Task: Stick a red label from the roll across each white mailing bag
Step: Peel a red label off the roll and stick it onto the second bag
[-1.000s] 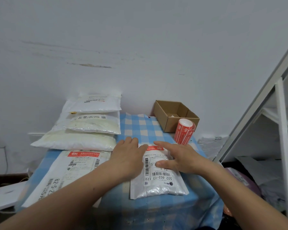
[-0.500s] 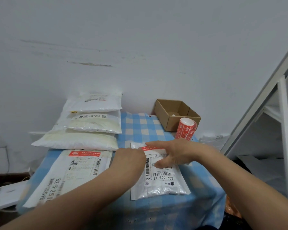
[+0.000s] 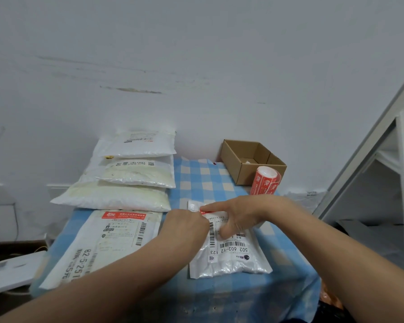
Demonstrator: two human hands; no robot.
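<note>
Currently the red label is being pressed down across the top edge of the small mailing bag, which lies flat on the counter. The right hand is laid over the bag's top with the index straight along the label, the thumb planted on the shipping slip and nothing gripped. This is probably done to smooth the strip while the bag is pinned.

The left hand is set at the bag's top-left corner with fingers curled under. Whether anything is pinched cannot be told; likely a brace against sliding.

The roll is stood just behind the bag, within reach. Left of the bag, the large bag is already labelled.

Versus 1 s ago, the left hand, then flat and spread, is now curled. The right index is shifted left and nearly meets the left hand.
</note>
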